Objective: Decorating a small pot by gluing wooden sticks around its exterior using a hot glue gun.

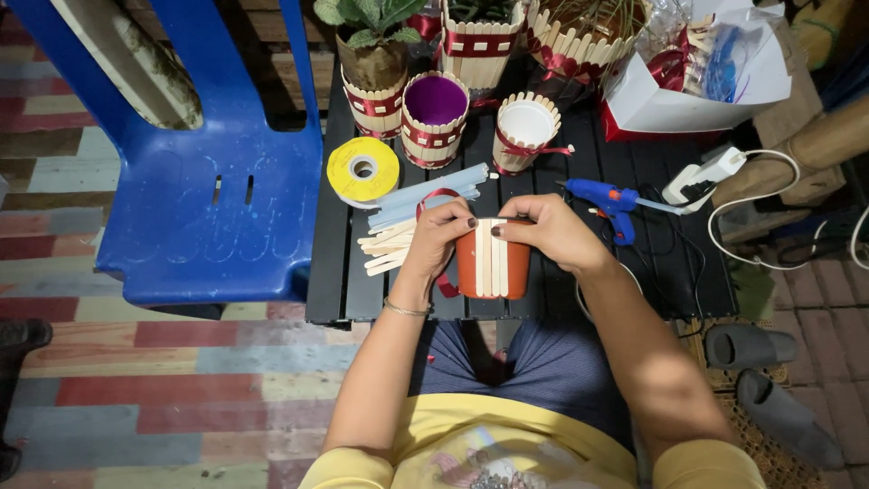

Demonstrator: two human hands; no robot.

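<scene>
Orange-brown pot (pixel 491 263), held at the near edge of the black slatted table (pixel 652 272), just above my lap. Plain plastic, tapering slightly. Three or four pale wooden sticks (pixel 490 258) stand upright side by side on the face turned toward me; the rest of the wall that I can see is bare.

Step in hand, as I judge it: cladding the pot with sticks, early on. Most of the wall is uncovered.

My left hand (pixel 441 237) is closed around the pot's left side, fingers curled over the rim, thumb pressing by the sticks. My right hand (pixel 549 231) wraps the right side and rim, fingertips down on the stick tops. Both grips closed on the pot; nothing else in either hand.

Next move, I think: hold the pressure so the last stick sits straight and flush with its neighbour, then turn the pot to a bare strip.

Just left of the pot: loose pile of sticks (pixel 387 252), pale blue rods (pixel 425 192), red ribbon (pixel 433 197). Yellow tape roll (pixel 362 169) further off. Right: blue glue gun (pixel 608 201), cord trailing. Far side: finished stick-clad pots (pixel 434 122) with red ribbon bands, one holding a plant. Blue plastic chair (pixel 226 181) at left.
</scene>
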